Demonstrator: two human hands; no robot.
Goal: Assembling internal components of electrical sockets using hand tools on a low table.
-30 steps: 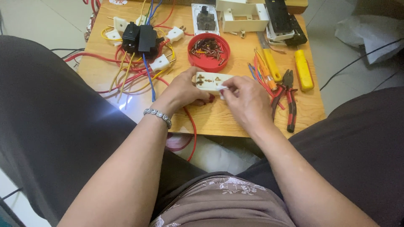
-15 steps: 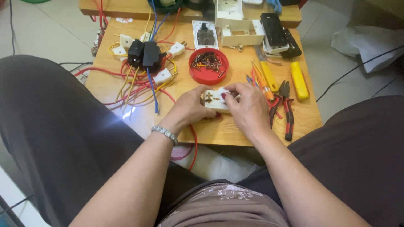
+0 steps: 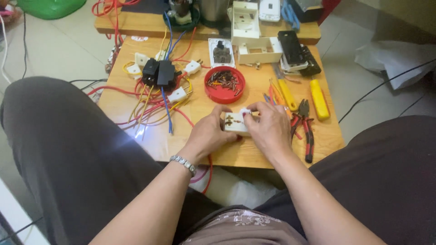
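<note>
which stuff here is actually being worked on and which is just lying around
In hand:
- small white plastic socket block, held by the left hand and the right hand

Lying about:
- round red dish of screws
- red-handled pliers
- two yellow-handled screwdrivers
- black connector with coloured wires
- low wooden table

socket (image 3: 235, 123) on table (image 3: 181, 145), screw dish (image 3: 224, 84) behind, pliers (image 3: 305, 128) right

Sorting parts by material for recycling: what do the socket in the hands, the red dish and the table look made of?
Socket, held by left hand and right hand: likely hard white plastic, smooth, with brassy metal contacts. Red dish: glossy plastic, by its even colour. Table: wood or wood veneer, visible grain, varnished sheen.
</note>
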